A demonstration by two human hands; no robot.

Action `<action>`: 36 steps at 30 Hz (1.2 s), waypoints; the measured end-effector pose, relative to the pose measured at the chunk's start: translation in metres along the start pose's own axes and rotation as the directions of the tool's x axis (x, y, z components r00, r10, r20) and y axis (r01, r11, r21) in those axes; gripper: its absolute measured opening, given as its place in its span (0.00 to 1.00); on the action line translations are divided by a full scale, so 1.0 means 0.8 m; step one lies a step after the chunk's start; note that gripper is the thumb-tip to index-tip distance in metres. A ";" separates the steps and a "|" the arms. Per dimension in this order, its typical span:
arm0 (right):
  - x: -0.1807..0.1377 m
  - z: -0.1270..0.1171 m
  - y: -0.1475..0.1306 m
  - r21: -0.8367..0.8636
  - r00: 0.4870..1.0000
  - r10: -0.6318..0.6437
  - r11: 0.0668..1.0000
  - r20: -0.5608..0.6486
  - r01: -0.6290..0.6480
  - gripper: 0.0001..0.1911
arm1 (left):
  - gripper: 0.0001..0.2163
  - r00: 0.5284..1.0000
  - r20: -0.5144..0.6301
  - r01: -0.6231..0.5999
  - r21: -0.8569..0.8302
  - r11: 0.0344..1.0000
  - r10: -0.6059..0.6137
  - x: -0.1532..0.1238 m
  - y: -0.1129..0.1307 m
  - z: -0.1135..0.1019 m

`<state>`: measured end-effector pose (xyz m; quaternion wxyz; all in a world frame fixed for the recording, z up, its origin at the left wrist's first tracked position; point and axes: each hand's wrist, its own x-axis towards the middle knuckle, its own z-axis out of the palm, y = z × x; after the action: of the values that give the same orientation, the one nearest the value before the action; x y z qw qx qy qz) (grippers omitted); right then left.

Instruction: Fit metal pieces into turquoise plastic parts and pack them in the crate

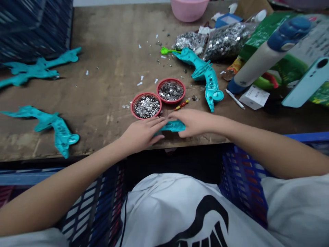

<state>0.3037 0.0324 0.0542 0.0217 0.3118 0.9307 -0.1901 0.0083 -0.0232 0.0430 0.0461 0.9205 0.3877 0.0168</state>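
Note:
A turquoise plastic part (174, 126) lies between my two hands near the table's front edge, mostly covered by them. My left hand (147, 132) is closed on its left end, and my right hand (191, 122) grips its right end. Just beyond my fingers stand two red baskets: the nearer one (146, 105) holds small shiny metal pieces, and the farther one (171, 90) holds darker metal bits. A small red and yellow screwdriver (181, 105) rests beside my right hand. Another turquoise part (203, 73) lies to the right, beyond that hand.
More turquoise parts (48, 124) lie at the left, by a dark blue crate (36, 29). At the right are a bottle (267, 56), a light-blue phone (305, 84), a white box (254, 97) and bags of metal pieces (226, 39). A pink basin (189, 9) stands behind.

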 end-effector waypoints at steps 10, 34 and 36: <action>0.019 -0.025 0.100 0.704 0.628 0.669 0.661 -0.398 -0.259 0.40 | 0.23 0.898 -0.425 0.160 0.071 0.985 -0.115 -0.017 -0.052 -0.080; 0.048 -0.001 0.121 0.586 0.696 0.680 0.669 -0.232 -0.458 0.39 | 0.56 0.949 0.175 0.231 0.176 0.957 -0.261 0.192 -0.033 0.012; 0.049 0.005 0.121 0.462 0.706 0.665 0.719 -0.244 -0.518 0.40 | 0.49 0.967 0.137 0.197 0.129 0.972 -0.214 0.171 -0.037 0.011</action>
<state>0.3288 0.1246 0.0115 -0.1621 0.6285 0.7101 -0.2727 0.0838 0.0944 0.0306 0.0239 0.8751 0.4768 -0.0795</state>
